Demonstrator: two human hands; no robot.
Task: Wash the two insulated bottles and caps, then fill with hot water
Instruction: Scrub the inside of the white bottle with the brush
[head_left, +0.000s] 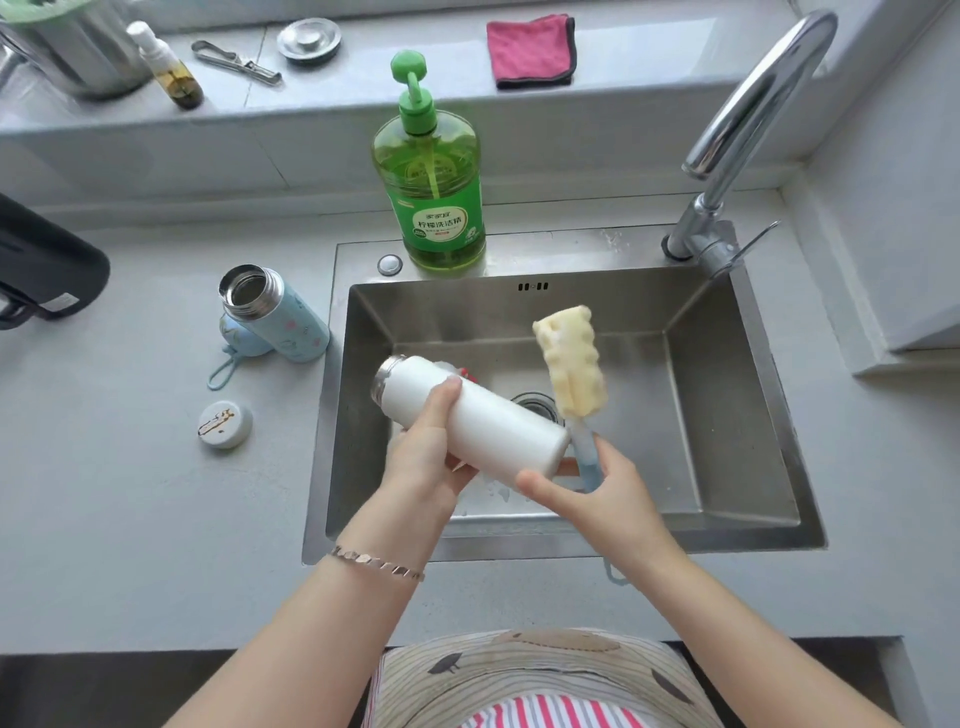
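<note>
My left hand (426, 457) grips a white insulated bottle (498, 421), tilted on its side over the steel sink (737, 405) with its open mouth up and to the left. My right hand (587, 486) holds the pale blue handle of a sponge bottle brush (571, 358); its yellow sponge head points up, just behind the bottle's base. A light blue insulated bottle (275, 314) stands uncapped on the counter left of the sink. Its blue cap (244, 340) with a loop strap lies beside it. A white cap (225, 424) with a brown pattern rests nearer on the counter.
A green dish soap pump bottle (431, 192) stands on the sink's back rim. The chrome tap (737, 130) arches at the right rear. A black appliance (41, 270) sits at the left edge. On the ledge behind are a pink cloth (530, 49), small spray bottle (166, 65) and metal lid (309, 39).
</note>
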